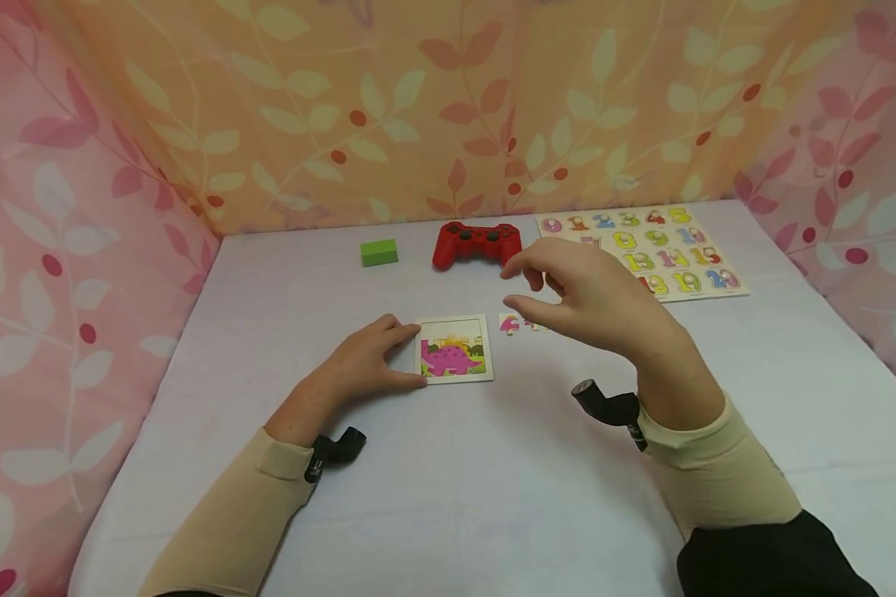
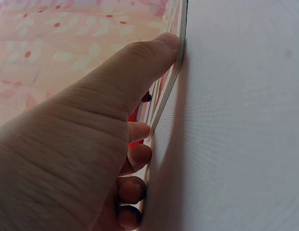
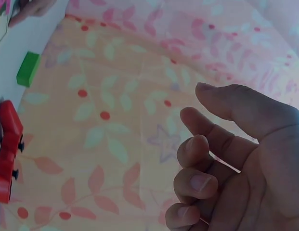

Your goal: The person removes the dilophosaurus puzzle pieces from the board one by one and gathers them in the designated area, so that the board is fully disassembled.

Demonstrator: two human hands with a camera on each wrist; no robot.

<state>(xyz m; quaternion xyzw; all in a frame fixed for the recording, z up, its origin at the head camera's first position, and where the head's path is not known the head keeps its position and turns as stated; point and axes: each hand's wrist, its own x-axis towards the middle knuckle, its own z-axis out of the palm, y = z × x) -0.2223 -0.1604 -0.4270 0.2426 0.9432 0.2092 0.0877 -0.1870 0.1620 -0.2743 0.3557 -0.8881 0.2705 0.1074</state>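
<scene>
The table (image 1: 433, 481) is carrying every item. The number board (image 1: 650, 249) is lying flat, beyond and right of the puzzle (image 1: 451, 358), apparently set aside. The right hand (image 1: 597, 290) is hovering right of the puzzle, thumb and fingers parted, loosely bent, holding nothing. The left hand (image 1: 373, 356) is gripping the puzzle's left side, thumb at the near corner, a finger at the far one, presumably to stop it sliding. The puzzle is lying flat on the table; its far strip is showing pale, seemingly unfilled. The controller (image 1: 477, 243) is resting beyond the puzzle and the block (image 1: 379, 252) beyond it leftward, both apparently out of the way. Loose pieces (image 1: 508, 323) are lying just right of the puzzle, probably for easy reach; the right hand is possibly hiding others.
</scene>
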